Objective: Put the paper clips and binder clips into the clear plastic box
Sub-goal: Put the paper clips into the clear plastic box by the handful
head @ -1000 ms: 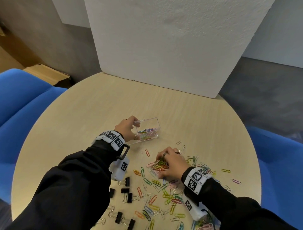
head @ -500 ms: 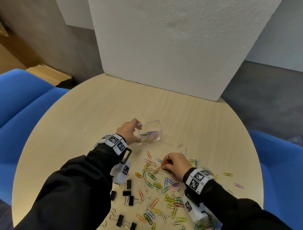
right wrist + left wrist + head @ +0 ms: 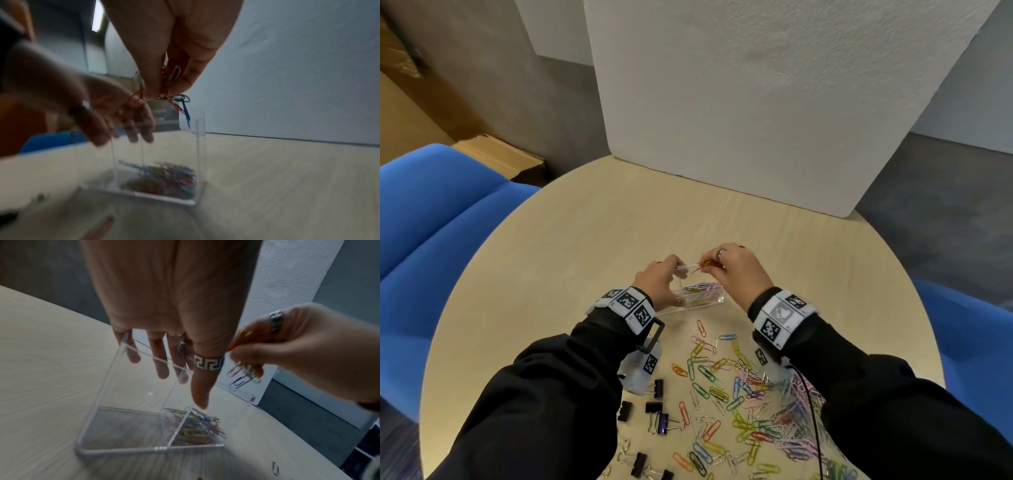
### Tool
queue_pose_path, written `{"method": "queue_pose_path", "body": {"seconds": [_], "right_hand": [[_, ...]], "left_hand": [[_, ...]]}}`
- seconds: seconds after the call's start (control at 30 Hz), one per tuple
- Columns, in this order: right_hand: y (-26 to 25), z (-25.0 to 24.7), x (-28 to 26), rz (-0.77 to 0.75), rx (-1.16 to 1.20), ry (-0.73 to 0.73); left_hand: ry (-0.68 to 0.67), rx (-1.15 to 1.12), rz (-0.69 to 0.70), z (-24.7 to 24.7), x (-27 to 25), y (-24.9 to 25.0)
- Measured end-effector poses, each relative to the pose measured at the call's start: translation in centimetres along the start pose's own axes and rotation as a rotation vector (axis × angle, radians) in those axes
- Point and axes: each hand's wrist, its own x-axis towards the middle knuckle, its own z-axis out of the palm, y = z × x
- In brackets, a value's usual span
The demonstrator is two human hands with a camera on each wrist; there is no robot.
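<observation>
Our right hand (image 3: 736,270) pinches a bunch of paper clips (image 3: 172,91) right above the box (image 3: 688,298). Our left hand (image 3: 659,282) grips the box's rim, fingers over its far wall. Loose clips (image 3: 743,394) and binder clips (image 3: 657,407) lie nearer us than the box, on the table (image 3: 585,240).

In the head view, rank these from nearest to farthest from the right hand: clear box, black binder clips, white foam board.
1. clear box, just below the right hand.
2. black binder clips, near-left table edge.
3. white foam board, beyond the table's far side.
</observation>
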Motion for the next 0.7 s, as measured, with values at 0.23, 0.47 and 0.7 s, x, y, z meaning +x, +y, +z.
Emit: {"method": "queue_pose_path", "body": {"seconds": [0.23,0.47,0.7], "right_hand": [[1.1,2.9,0.1,-0.089,-0.282,-0.184],[0.2,2.6,-3.9,-0.343,-0.172,0.0],[2.4,7.4,-10.0,-0.562,-0.449,-0.638]], "left_hand": [[-0.003,0.009,0.016,0.0,0.0,-0.1],[-0.018,-0.009,0.03,-0.1,0.1,-0.3],[-0.021,0.003,0.026,-0.2,0.1,-0.1]]}}
